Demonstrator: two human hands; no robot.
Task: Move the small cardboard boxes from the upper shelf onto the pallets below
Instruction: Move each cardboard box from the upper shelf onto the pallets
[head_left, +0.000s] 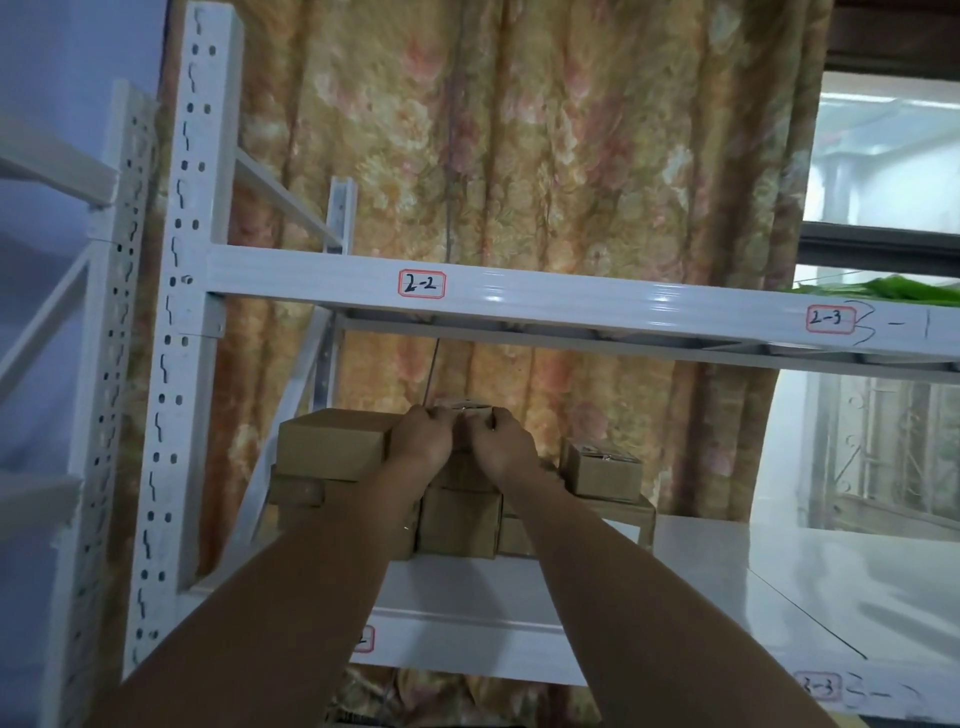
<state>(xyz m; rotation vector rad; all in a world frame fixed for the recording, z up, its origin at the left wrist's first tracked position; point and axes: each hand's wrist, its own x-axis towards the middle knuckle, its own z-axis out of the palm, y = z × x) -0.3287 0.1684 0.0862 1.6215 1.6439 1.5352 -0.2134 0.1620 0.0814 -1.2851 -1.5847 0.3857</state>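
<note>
Several small brown cardboard boxes are stacked on the white shelf board (701, 582) at its left end. My left hand (423, 436) and my right hand (501, 444) are side by side, both gripping the top middle box (464, 410) of the stack; only its upper edge shows between and above my fingers. A larger box (332, 441) lies on top at the left, touching my left hand. Another small box (600, 470) sits at the right end. More boxes (460, 522) lie in the rows below. No pallets are in view.
The white metal rack has a perforated upright (176, 332) at left and a beam labelled 2-2 (422, 284) above the boxes. A floral curtain (545, 156) hangs behind. Something green (893, 288) lies on the upper level at right. The shelf board stretches bare to the right.
</note>
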